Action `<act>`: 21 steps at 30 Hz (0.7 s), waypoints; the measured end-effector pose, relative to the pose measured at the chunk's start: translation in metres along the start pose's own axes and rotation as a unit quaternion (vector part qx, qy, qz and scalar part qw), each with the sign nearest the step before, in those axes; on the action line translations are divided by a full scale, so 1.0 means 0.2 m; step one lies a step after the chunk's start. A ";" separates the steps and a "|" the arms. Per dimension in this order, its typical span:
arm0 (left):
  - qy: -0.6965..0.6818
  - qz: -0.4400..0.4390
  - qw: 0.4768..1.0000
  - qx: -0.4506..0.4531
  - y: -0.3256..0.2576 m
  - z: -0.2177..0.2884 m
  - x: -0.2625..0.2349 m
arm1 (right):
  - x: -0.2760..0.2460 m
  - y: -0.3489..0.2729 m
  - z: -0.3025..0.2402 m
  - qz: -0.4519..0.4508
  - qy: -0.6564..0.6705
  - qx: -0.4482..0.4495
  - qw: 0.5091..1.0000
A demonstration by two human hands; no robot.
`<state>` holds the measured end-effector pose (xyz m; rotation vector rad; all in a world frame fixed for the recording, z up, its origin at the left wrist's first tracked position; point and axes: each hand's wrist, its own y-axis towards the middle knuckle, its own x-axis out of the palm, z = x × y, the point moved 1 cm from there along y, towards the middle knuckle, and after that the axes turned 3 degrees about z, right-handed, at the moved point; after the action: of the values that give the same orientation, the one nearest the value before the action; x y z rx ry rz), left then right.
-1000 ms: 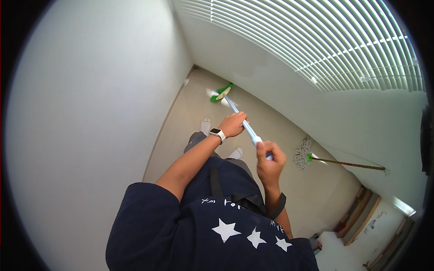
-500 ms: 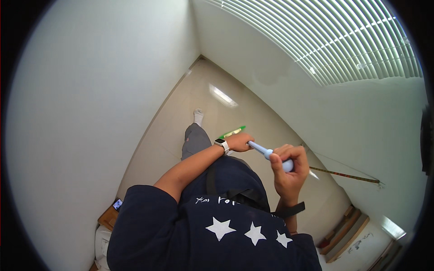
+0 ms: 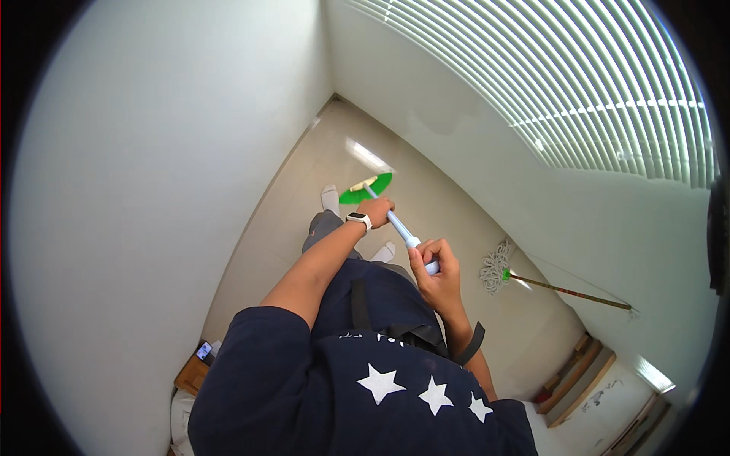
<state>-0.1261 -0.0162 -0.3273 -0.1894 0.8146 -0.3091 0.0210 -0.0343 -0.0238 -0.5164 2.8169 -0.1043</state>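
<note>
A broom with green bristles [image 3: 380,182] and a pale blue handle slants across the middle of the head view. Its head is at the floor just beyond my feet. My left hand [image 3: 376,212], with a white watch at the wrist, is closed round the lower part of the handle. Up at the handle's thicker end, my right hand [image 3: 436,275] grips the grip section, with the fingers wrapped over it. Part of the shaft is hidden behind my left hand.
To the right, a string mop [image 3: 496,267] leans on the wall, its head on the tiled floor [image 3: 449,205]. Blinds [image 3: 578,83] cover a window at upper right. Wooden furniture [image 3: 582,380] stands lower right, and a phone [image 3: 204,350] lies on a wooden surface at lower left.
Both hands have moved left and forward with the broom. Its green head has swung farther out and shows more fully. The mop head, hidden before, is now visible.
</note>
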 end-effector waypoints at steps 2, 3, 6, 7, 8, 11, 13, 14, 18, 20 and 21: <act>0.012 -0.004 1.000 0.004 0.08 -0.07 -0.14 | 0.07 0.07 -0.01 0.019 0.008 -0.001 1.000; 0.024 -0.002 1.000 0.007 0.11 -0.09 -0.22 | 0.11 0.10 -0.03 0.036 0.014 -0.006 0.999; 0.021 0.018 1.000 0.005 0.19 -0.11 -0.45 | 0.22 0.23 -0.10 0.075 0.031 -0.038 0.996; 0.009 0.033 0.999 0.006 0.20 -0.14 -0.50 | 0.24 0.25 -0.12 0.072 0.042 -0.027 0.996; 0.010 0.035 0.999 -0.001 0.22 -0.16 -0.54 | 0.26 0.28 -0.15 0.066 0.045 -0.027 0.996; -0.085 0.122 0.988 0.036 0.24 -0.16 -0.67 | 0.24 0.33 -0.27 0.025 0.046 -0.082 0.995; -0.115 0.129 0.984 0.040 0.20 -0.12 -0.76 | 0.22 0.35 -0.36 0.018 0.046 -0.104 0.993; -0.146 0.136 0.979 0.047 0.18 -0.09 -0.79 | 0.20 0.35 -0.40 0.012 0.043 -0.128 0.991; -0.197 0.121 0.972 0.030 0.03 0.00 -0.87 | 0.13 0.38 -0.49 0.026 0.063 -0.121 0.990; -0.181 0.180 0.966 0.024 -0.09 0.02 -0.85 | 0.10 0.44 -0.53 -0.013 0.071 -0.130 0.989; -0.181 0.184 0.966 0.022 -0.16 0.04 -0.84 | 0.09 0.47 -0.55 -0.051 0.078 -0.137 0.986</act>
<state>-0.2345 0.0118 -0.1981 -0.0462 0.4658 0.0586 -0.0584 0.0489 0.0651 -0.7439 2.9745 0.2380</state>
